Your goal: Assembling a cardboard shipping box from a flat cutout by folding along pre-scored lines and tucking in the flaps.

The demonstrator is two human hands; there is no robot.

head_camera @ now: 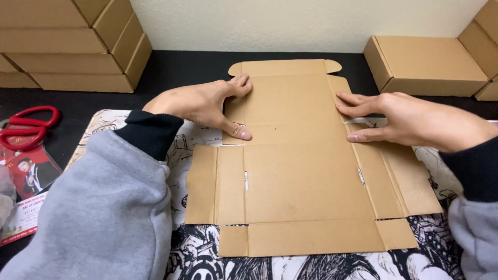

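At the table's left edge lie red-handled scissors (26, 124), w/ stacked brown cardboard boxes (70, 44) at the back left corner. Centre: flat, unfolded brown corrugated cardboard box blank (306, 171) on a black-and-white printed mat (179, 145). Left hand (205, 106) is spread, thumb & fingers pressing its left flap fold; right hand (410, 122) lies flat, fingers extended on the right fold (neither grips). Prob. light, stiff, creases readily; best held at flap edges.

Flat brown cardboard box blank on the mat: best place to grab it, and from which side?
Take the flat brown cardboard box blank by its long side flaps, one per hand, coming in from left and right. It lies flat, and those flaps are scored and jut free. The left hand and right hand already press there.
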